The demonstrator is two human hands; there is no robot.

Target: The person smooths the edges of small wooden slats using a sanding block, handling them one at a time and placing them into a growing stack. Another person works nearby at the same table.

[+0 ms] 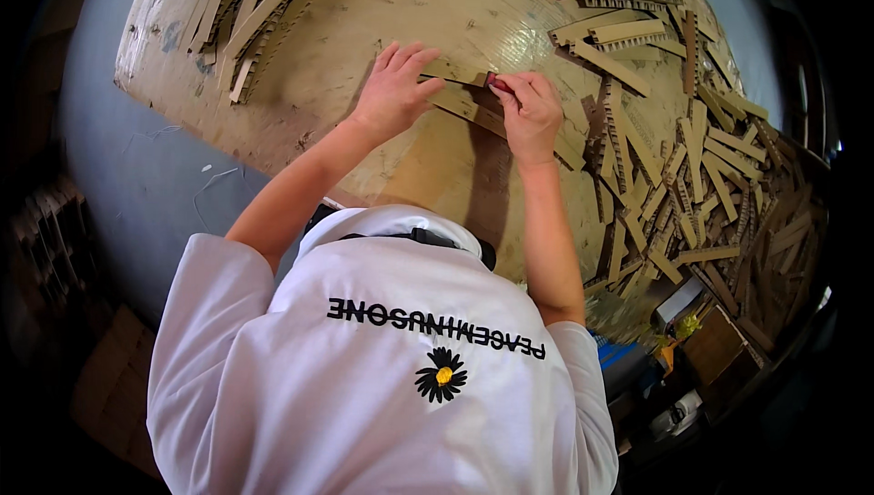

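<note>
My left hand (pixel 393 92) lies with its fingers stretched out on the brown table (pixel 364 3), at the left end of a flat cardboard strip (pixel 464 105). Between the thumb and fingers of my right hand (pixel 533 112) is a small dark red object (pixel 494 81), pinched just above the strip. Its kind is too small to make out. The strip runs from beside my left thumb, under my right hand, toward the lower right.
Many honeycomb cardboard strips (pixel 696 167) lie heaped along the table's right side. A smaller bunch of strips (pixel 259 17) rests at the far left. Beyond the table's left edge is grey floor (pixel 173 167). A box with assorted items (pixel 719 349) stands at the lower right.
</note>
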